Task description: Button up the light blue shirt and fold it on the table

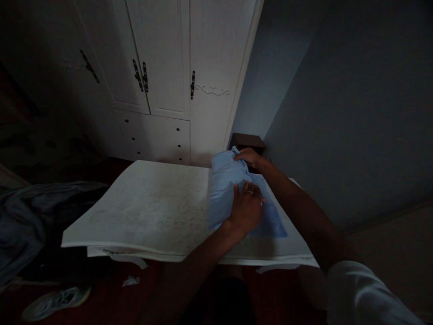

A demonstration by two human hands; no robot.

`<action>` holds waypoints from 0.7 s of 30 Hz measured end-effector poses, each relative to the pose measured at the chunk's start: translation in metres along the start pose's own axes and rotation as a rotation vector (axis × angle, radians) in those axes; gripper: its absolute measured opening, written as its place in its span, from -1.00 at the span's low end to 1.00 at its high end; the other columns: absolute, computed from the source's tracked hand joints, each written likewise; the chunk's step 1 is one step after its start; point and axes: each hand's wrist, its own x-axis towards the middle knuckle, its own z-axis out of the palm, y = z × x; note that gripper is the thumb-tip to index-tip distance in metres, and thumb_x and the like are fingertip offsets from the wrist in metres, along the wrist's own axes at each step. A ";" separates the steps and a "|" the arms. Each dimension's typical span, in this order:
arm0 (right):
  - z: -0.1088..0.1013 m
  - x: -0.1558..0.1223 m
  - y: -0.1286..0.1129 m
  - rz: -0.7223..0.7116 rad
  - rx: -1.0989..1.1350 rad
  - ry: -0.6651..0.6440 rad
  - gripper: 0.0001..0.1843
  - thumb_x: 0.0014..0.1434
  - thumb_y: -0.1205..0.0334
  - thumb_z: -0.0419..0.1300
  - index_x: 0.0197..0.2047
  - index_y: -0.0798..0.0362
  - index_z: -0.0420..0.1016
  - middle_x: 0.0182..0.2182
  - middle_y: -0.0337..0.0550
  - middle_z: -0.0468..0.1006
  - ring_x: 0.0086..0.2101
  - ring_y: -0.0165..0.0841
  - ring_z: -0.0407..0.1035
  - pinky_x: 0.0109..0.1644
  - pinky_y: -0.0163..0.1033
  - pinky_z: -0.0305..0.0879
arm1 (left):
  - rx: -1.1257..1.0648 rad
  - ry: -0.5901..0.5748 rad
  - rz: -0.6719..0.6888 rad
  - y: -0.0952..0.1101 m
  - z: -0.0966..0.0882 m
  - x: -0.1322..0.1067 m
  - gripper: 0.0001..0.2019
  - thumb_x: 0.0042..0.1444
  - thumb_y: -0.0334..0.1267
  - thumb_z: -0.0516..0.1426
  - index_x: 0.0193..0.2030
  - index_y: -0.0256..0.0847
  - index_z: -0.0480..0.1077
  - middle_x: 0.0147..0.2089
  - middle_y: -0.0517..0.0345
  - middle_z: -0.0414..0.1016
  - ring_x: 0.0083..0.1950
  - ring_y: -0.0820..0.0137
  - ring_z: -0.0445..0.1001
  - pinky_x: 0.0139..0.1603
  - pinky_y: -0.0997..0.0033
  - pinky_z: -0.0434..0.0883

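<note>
A light blue cloth [223, 185] lies partly folded over on the right half of a white padded board [162, 198]; whether it is a garment I cannot tell. Its right part [272, 221] spreads flat and looks darker. My left hand [246, 207], with a ring on one finger, rests palm down on the fold, fingers apart. At the far edge of the cloth, my right hand [250, 157] pinches the fabric between thumb and fingers, raising it slightly. The right fingertips are partly hidden by the cloth.
A white wardrobe [169, 58] with dark handles stands behind the board. A small brown cabinet [248, 141] is at the back right, beside a grey wall [365, 113]. Dark clothing [30, 216] is heaped at left, with a shoe [56, 303] on the red floor.
</note>
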 end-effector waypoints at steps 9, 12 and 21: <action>-0.059 0.001 0.068 0.127 0.302 -0.015 -0.82 -0.14 0.42 0.37 -0.44 0.15 0.45 -0.62 -0.33 0.44 -0.61 -0.52 0.29 -0.52 -0.42 0.24 | 0.057 -0.079 0.115 0.034 0.037 0.024 -0.60 0.36 -0.17 -0.05 0.22 -0.34 0.25 0.30 -0.23 0.28 0.39 0.06 0.13 0.35 -0.22 0.10; -0.072 0.004 0.088 0.165 0.346 -0.004 -0.81 -0.13 0.40 0.40 -0.46 0.13 0.45 -0.64 -0.32 0.44 -0.62 -0.51 0.29 -0.54 -0.42 0.24 | 0.102 -0.094 0.175 0.043 0.044 0.031 -0.59 0.37 -0.14 -0.08 0.22 -0.36 0.25 0.26 -0.21 0.32 0.34 0.09 0.19 0.31 -0.14 0.17; -0.065 -0.008 0.156 0.260 0.386 0.009 -0.75 -0.16 0.31 0.45 -0.55 0.10 0.42 -0.63 -0.30 0.48 -0.56 -0.45 0.39 -0.42 -0.39 0.38 | 0.183 -0.301 0.256 0.038 0.102 0.023 -0.63 0.34 -0.24 -0.04 0.18 -0.39 0.31 0.24 -0.22 0.35 0.30 0.10 0.25 0.23 0.00 0.24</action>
